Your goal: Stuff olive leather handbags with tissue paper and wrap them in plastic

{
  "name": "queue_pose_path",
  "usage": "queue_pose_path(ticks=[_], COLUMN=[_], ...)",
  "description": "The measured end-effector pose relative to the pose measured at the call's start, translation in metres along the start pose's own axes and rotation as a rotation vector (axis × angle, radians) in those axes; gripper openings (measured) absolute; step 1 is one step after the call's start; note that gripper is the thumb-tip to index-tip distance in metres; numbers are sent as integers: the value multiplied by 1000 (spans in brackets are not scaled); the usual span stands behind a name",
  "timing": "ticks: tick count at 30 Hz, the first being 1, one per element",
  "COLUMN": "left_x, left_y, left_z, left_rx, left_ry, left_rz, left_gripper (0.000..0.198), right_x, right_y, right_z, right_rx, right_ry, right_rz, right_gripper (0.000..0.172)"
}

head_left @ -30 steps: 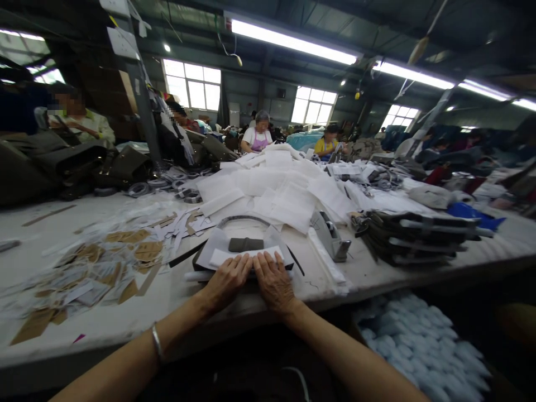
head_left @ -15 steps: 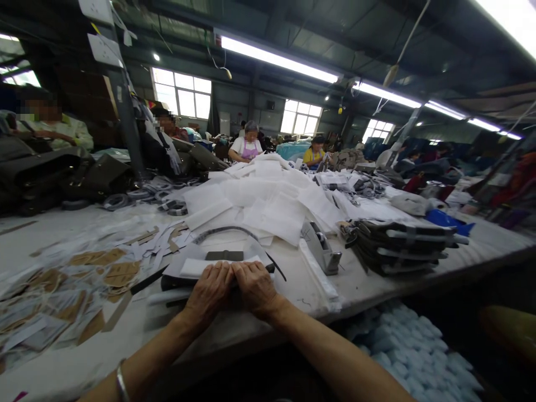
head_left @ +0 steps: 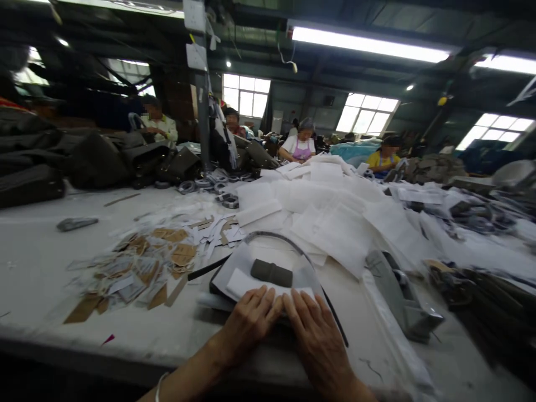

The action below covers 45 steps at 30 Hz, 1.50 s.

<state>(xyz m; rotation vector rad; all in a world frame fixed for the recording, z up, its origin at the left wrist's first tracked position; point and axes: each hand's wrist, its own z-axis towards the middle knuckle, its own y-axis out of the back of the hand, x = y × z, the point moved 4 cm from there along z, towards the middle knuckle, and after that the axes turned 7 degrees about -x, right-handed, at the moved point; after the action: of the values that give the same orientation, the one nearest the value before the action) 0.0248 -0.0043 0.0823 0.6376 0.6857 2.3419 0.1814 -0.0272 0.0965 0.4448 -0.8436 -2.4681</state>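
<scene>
In front of me a dark bag (head_left: pixel 216 278) lies flat on the table with white sheeting over it. A long dark strap (head_left: pixel 307 258) arches round behind it and runs down its right side. My left hand (head_left: pixel 251 321) and my right hand (head_left: pixel 316 335) are side by side at the near edge. Their fingers lie over a folded white sheet (head_left: pixel 240 283), index fingers almost meeting; both thumbs are hidden below. Just beyond the fingertips rests a folded dark olive piece (head_left: pixel 271 272). The bag's near side is covered by my hands.
Loose brown tags and clear plastic (head_left: pixel 144 262) spread to the left. White sheets (head_left: pixel 322 195) are heaped beyond the bag. A grey tape-dispenser-like device (head_left: pixel 402 296) stands right, before blurred dark goods (head_left: pixel 489 318). A person (head_left: pixel 299 146) sits across the table; others work nearby.
The view has swung left, so the scene sits further right in the frame. My hands stay at the bag's near edge, their fingers now straighter. More of the olive piece shows.
</scene>
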Motion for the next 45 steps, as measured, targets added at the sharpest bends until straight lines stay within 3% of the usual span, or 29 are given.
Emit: queue_pose_path(ticks=[7,11,14,17,19,21,23,26,29,34,39,45], left_x=[-9,-3,1,2,2,2,2,2,3,3,3,5], left_y=[-9,-9,-11,-14,-15,-15,-14,-13,-11,-11,-13,-11], left_z=[-3,-6,-9,-10,-9,-8,-6,-4,-4,-6,-8,-6], left_rx=[-93,-127,-107,-103,-129,-179,-194,-122,-60,-46,-27,-26], left_ry=[84,93,75,52,58,92,118,100,81,85,76,61], left_rz=[41,-18,-25,3,-4,-37,-68,-61,-43,-47,-60,-62], left_gripper=[36,38,40,40,42,43,44,43,42,42,42,44], right_x=[-11,-21,-63,-124,-159,-189,-217,-255,-279,-272,-251,-255], right_y=[-1,6,7,-6,-23,-42,-57,-69,-71,-74,-82,-72], right_z=[-1,7,6,-8,-15,-15,-7,15,31,14,-5,7], right_rx=[-7,78,165,357,544,645,643,604,612,739,737,822], right_ry=[21,-84,-422,-738,-736,-698,-710,-725,-714,-695,-670,-589], right_rz=[111,251,418,297,159,73,25,-59,-105,-141,-234,-97], right_gripper=[43,35,23,27,24,31,42,59,61,26,31,16])
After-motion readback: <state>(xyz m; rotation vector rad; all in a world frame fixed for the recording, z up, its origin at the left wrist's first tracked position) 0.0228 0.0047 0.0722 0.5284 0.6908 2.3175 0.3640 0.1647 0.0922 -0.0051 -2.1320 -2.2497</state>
